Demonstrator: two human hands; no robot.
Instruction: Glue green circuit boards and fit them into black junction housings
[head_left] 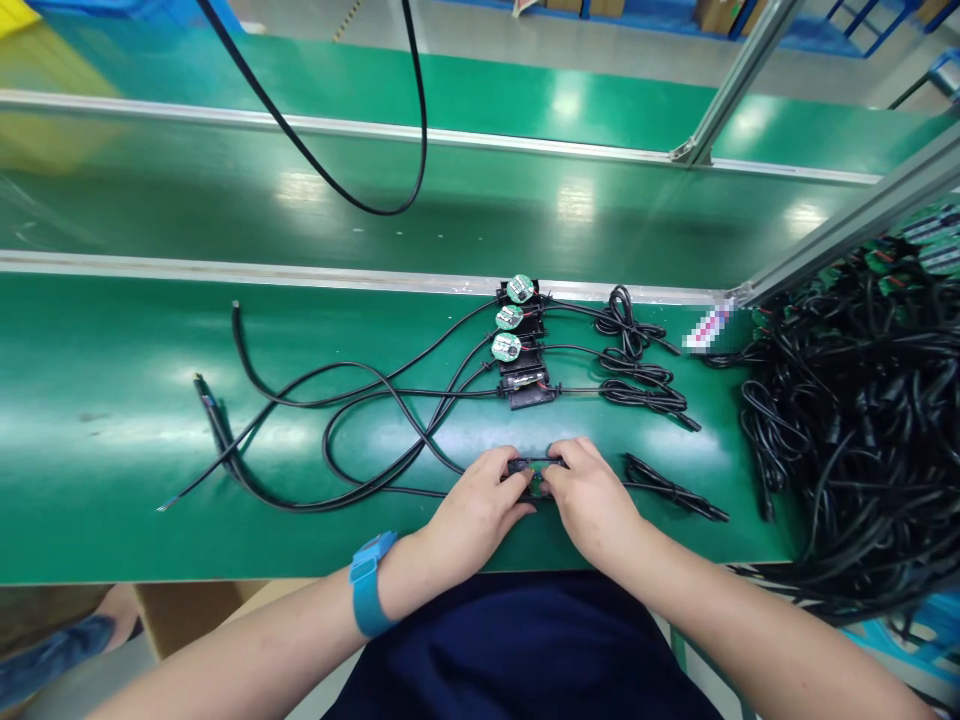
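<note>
Close to the bench's front edge, a small black plastic housing [517,465] lies between my hands, with a bit of green circuit board showing in it. My left hand [476,505] grips its left end, thumb and fingers closed. The fingers of my right hand [592,500] are closed on the right end, close to the board; the fingertips partly hide it. Black cable leaves the housing on both sides, the right one ending in a tied bundle [675,488]. Further back stands a column of similar housings [534,395], several with round green circuit boards [506,347] on top.
Long black cables [375,480] with stripped ends curve across the green bench [90,440] at left. Tied cable bundles [645,397] lie right of the column. A large heap of black cables [885,430] fills the right side. One cable loop [424,130] hangs overhead.
</note>
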